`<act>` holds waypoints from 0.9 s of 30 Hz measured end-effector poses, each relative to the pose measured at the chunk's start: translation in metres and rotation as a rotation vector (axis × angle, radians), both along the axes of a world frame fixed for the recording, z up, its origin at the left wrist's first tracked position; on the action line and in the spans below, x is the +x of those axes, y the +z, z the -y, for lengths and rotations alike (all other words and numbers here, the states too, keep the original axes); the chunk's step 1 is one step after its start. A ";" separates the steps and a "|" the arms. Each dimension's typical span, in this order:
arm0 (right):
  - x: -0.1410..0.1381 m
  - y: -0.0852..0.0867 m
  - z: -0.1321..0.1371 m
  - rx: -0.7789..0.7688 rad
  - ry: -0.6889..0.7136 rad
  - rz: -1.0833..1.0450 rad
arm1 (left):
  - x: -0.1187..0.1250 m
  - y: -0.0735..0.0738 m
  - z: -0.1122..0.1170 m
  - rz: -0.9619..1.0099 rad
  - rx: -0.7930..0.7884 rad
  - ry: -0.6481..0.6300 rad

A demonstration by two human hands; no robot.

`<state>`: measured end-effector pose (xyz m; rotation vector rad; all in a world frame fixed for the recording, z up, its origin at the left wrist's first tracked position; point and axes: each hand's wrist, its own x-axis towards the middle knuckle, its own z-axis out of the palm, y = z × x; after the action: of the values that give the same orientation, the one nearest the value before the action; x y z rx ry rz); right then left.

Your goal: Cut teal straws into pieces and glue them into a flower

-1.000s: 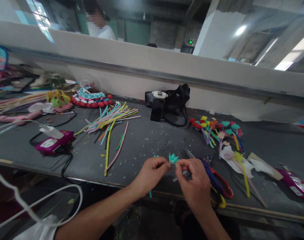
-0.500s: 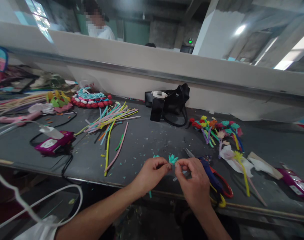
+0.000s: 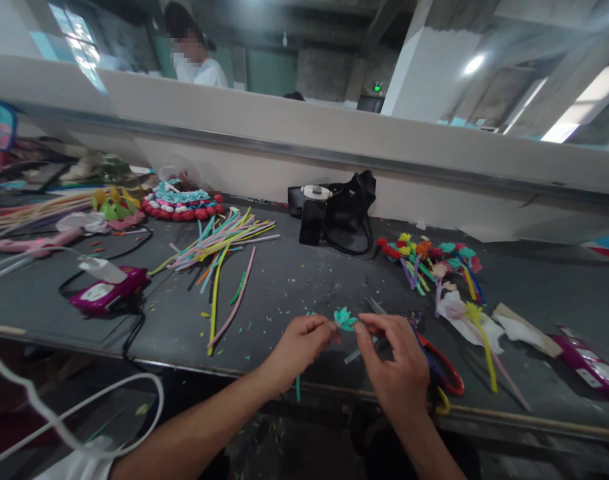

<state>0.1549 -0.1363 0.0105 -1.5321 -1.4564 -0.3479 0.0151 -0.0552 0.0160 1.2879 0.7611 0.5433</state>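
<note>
My left hand [image 3: 304, 340] is closed in a pinch on a teal pipe-cleaner flower [image 3: 344, 318], just above the table's front edge. A teal stem [image 3: 298, 388] hangs down below that hand. On the flower's right side, my right hand [image 3: 397, 357] pinches the edge of a petal between thumb and forefinger. Partly hidden behind the right hand lies a pair of scissors [image 3: 377, 306], its red and blue handles near the wrist. A small clear strip [image 3: 353, 357] lies under the hands, and teal clippings are scattered to their left.
Loose pipe cleaners [image 3: 219, 243] lie left of centre. Finished flowers [image 3: 424, 257] are heaped at the right, with a yellow flower [image 3: 474, 312] nearer. A black bag [image 3: 351, 207] and a phone [image 3: 313, 222] stand by the partition. Purple power strips [image 3: 109, 291] sit at both sides.
The flower has tilted and shifted slightly left and down between my hands. My right hand has moved a little right, its fingers now at the petals' right edge.
</note>
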 end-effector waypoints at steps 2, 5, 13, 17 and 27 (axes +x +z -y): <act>0.001 0.002 0.001 0.022 0.008 0.006 | 0.000 0.000 0.000 -0.007 -0.011 0.000; 0.000 0.003 0.002 0.019 0.033 0.026 | 0.000 0.001 -0.001 -0.016 -0.018 0.001; 0.001 0.001 0.000 0.022 0.034 0.044 | -0.001 0.001 0.000 0.015 -0.071 -0.009; 0.002 0.002 0.002 0.056 0.003 0.012 | -0.002 0.001 0.000 0.079 -0.145 -0.024; 0.061 -0.022 0.011 -0.263 -0.455 0.249 | -0.008 0.002 -0.008 0.278 -0.336 -0.075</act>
<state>0.2159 -0.1468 -0.0117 -2.0991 -1.3679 -0.6554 0.0066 -0.0476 0.0185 0.9030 0.5421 0.4971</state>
